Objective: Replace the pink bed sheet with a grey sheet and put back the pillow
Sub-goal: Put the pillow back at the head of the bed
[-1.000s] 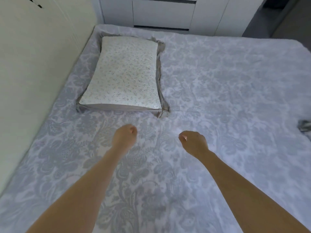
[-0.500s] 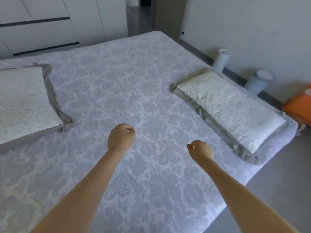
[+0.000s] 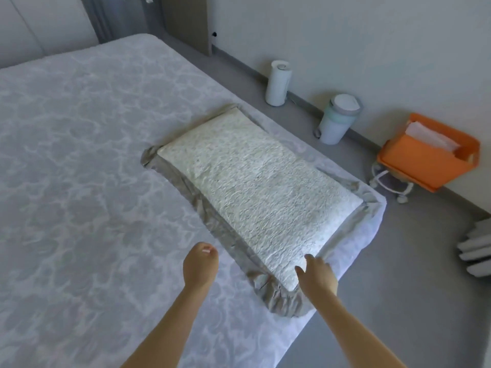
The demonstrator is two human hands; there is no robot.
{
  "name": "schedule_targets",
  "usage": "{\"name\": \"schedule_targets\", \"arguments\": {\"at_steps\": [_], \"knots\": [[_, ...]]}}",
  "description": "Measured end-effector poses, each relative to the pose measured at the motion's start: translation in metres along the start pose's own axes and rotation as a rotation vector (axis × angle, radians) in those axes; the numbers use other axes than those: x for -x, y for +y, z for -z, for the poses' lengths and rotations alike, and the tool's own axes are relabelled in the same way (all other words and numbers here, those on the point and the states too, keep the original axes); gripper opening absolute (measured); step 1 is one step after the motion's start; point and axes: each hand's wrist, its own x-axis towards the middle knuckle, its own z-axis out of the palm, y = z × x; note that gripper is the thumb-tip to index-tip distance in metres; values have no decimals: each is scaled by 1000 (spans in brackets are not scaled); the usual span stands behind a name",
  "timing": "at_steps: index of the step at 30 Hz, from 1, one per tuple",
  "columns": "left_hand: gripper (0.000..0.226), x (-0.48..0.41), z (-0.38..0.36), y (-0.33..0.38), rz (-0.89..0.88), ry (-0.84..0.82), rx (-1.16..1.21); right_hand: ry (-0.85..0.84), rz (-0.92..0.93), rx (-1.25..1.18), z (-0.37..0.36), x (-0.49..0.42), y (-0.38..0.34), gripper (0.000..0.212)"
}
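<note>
— Grey sheet [image 3: 79, 155] on already; where's the pillow [image 3: 252, 187]?
— Near the bed's right edge. My right hand [image 3: 317, 277] reaches its near corner, fingers spread to grab; left hand [image 3: 200, 266] curled, empty.

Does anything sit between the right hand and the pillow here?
Nothing visible does. The right hand is at the near corner of the pillow, fingers spread, with no object between them. The left hand hovers curled over the grey sheet beside it, holding nothing.

A white paper roll [image 3: 278, 83], a pale pedal bin [image 3: 337, 123] and an orange wheeled cart [image 3: 425, 160] line the white wall [image 3: 358, 35] on a grey floor [image 3: 398, 274].
</note>
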Motion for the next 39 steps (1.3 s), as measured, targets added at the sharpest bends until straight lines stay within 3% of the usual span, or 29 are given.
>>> {"name": "schedule_targets", "arguments": {"at_steps": [3, 5, 10, 15, 18, 22, 26, 29, 32, 36, 39], "knots": [[35, -27, -68, 13, 86, -12, 25, 9, 104, 156, -5, -58, 26, 67], [53, -46, -106, 19, 163, -16, 27, -76, 170, 171, -17, -90, 42, 76], [93, -88, -171, 32, 421, 33, 134, -278, 288, 96, -49, -130, 65, 74], [102, -109, -199, 46, 316, 148, 525, -296, 311, 25, -47, -132, 68, 70], [88, -105, -193, 52, 181, 115, 608, -220, 284, -75, -25, -125, 63, 61], [76, -87, -162, 65, 33, 71, 667, 124, 137, -262, 15, -112, 49, 34], [74, -48, -101, 32, 68, 47, 527, 283, 191, -253, 40, -97, 31, 27], [81, -17, -42, -16, 186, -47, 338, 193, 252, -218, 37, -89, 17, 32], [87, -16, 4, -58, 309, -92, 142, 14, 266, -147, 18, -91, 3, 51], [94, -43, 17, -80, 332, -75, 53, -177, 223, -156, -20, -106, -17, 83], [113, -74, 3, -82, 313, 0, 35, -181, 168, -239, -36, -129, -31, 94]]}}
